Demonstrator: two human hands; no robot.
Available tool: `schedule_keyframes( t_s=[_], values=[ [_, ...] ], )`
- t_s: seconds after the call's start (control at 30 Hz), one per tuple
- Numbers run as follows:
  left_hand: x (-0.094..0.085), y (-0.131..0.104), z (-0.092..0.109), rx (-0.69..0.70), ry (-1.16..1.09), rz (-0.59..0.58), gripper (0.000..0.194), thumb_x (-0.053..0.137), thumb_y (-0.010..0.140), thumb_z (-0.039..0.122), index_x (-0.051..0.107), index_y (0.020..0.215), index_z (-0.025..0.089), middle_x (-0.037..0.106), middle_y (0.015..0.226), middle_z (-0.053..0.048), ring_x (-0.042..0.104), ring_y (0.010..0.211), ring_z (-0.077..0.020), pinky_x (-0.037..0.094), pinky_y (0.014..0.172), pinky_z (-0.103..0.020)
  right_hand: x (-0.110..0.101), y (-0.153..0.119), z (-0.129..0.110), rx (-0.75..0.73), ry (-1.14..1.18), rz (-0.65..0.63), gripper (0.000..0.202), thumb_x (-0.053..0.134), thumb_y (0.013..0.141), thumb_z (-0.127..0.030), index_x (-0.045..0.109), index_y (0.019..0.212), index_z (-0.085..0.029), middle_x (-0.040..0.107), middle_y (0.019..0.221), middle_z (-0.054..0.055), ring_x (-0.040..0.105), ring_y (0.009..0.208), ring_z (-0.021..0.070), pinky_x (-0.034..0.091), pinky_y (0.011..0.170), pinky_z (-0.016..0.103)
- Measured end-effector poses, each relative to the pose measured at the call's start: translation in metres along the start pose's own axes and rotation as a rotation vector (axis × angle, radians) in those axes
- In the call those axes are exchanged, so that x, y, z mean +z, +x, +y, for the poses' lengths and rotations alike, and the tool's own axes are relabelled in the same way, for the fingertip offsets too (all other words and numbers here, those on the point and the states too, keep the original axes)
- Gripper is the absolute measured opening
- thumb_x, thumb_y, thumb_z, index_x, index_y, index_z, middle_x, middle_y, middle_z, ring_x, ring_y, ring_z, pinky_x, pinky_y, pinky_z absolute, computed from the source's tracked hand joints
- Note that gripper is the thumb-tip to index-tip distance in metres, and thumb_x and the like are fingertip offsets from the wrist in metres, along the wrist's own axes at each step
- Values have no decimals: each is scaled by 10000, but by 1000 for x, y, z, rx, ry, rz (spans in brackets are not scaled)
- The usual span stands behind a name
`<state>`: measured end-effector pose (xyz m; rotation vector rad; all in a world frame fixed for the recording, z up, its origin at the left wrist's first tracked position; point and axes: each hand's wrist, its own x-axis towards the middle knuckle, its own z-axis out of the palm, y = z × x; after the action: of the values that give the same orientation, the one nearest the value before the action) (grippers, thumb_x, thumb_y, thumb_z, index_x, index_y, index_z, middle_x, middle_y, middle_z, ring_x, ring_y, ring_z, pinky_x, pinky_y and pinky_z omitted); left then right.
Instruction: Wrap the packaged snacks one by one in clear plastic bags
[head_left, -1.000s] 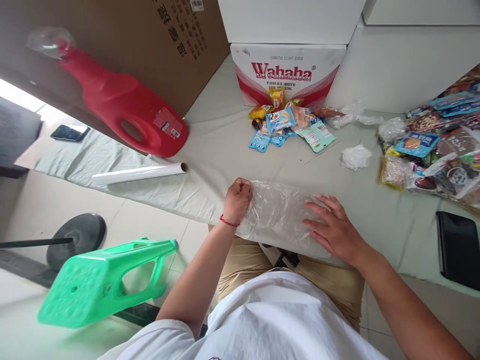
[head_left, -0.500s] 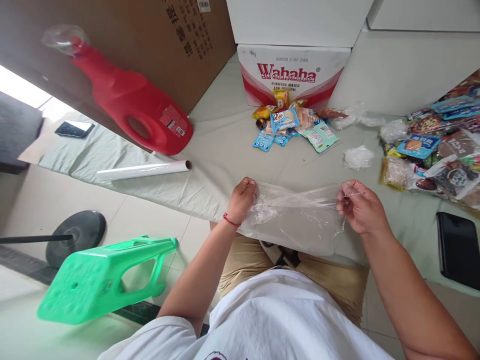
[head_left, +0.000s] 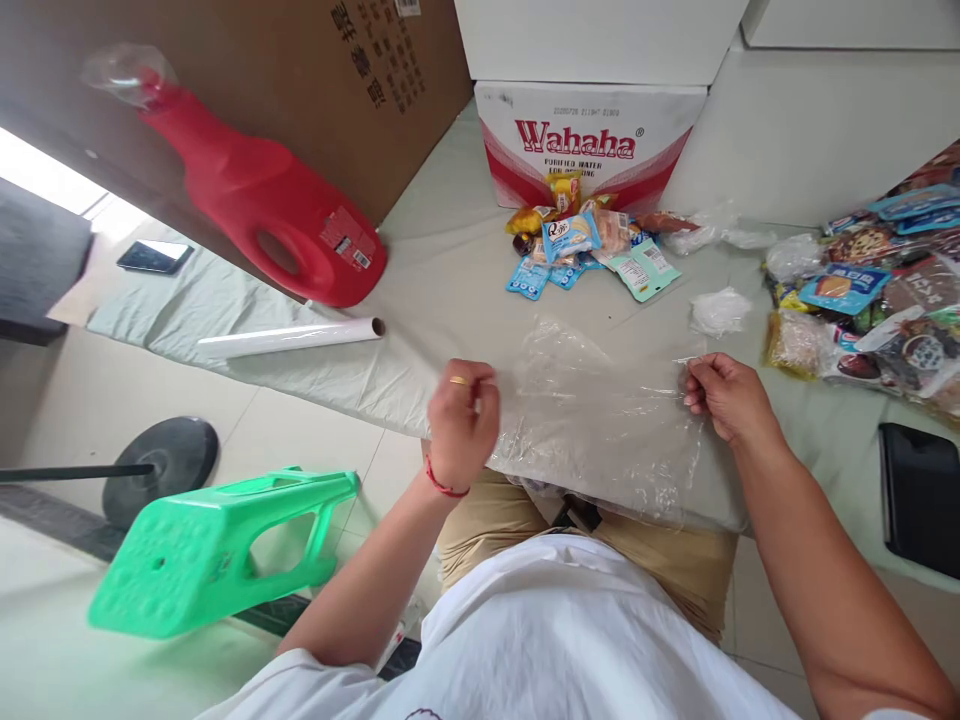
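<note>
A sheet of clear plastic film (head_left: 600,400) lies loosely spread and wrinkled over the front of the table in front of me. Its right edge is pinched between the thumb and fingers of my right hand (head_left: 726,395). Just off the film's left side is my left hand (head_left: 463,415), slightly blurred, with its fingers curled in and nothing visible in them. A white roll (head_left: 292,338) with a hollow core lies on the table further left. Beyond the film, several small wrapped snacks (head_left: 571,238) are piled together, and a crumpled clear plastic wad (head_left: 720,312) sits to their right.
A Wahaha carton (head_left: 585,140) stands behind the snacks. On the left are a red jug (head_left: 277,215) and a tall brown box (head_left: 300,60). More packaged snacks (head_left: 862,320) and a black phone (head_left: 919,495) lie right. A green stool (head_left: 217,560) is on the floor.
My left hand has let go of the film and moved left. The film, earlier bunched and stretched between both hands, now lies flatter and wider. My right hand still pinches its right edge.
</note>
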<state>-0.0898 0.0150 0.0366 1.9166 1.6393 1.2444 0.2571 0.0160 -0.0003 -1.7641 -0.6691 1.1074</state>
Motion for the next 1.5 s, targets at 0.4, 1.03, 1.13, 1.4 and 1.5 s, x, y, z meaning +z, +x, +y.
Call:
schedule_keyframes(
  t_s=[0.4, 1.03, 1.13, 1.4, 1.5],
  values=[
    [81, 1, -8, 289, 452, -602, 519, 403, 1063, 389, 505, 1544, 223, 381, 1691, -128, 326, 1579, -328, 234, 1263, -648, -3, -16, 10, -1024, -861, 21, 482, 549, 1004, -377, 574, 1434, -161, 450, 1591, 192, 427, 1483, 347, 417, 1193, 567],
    [66, 20, -37, 239, 585, -652, 587, 277, 1082, 471, 355, 1637, 296, 299, 1730, -58, 283, 1601, -293, 109, 1277, -702, 97, 76, -86, -1078, -1090, -152, 551, 482, 974, -292, 555, 1501, -150, 605, 1461, 183, 495, 1381, 389, 452, 1104, 585],
    [65, 20, -38, 240, 577, -645, 587, 280, 1081, 477, 362, 1633, 295, 307, 1727, -58, 287, 1599, -288, 113, 1279, -697, 140, 111, -105, -1186, -1096, -154, 566, 395, 1028, -253, 437, 1587, -172, 408, 1655, 136, 303, 1539, 343, 268, 1233, 605],
    [65, 19, -40, 240, 539, -632, 592, 272, 1084, 488, 379, 1622, 267, 322, 1721, -65, 290, 1598, -279, 119, 1274, -711, 145, 114, -124, -1099, -1004, -228, 445, 402, 1086, -366, 581, 1437, -159, 648, 1391, 168, 574, 1258, 305, 422, 1128, 529],
    [65, 19, -41, 241, 511, -625, 584, 279, 1084, 479, 390, 1618, 269, 328, 1718, -67, 296, 1596, -280, 98, 1278, -708, 113, 76, -106, -812, -628, -362, 485, 445, 1072, -485, 621, 1354, -132, 730, 1028, 118, 678, 855, 208, 548, 846, 384]
  ],
)
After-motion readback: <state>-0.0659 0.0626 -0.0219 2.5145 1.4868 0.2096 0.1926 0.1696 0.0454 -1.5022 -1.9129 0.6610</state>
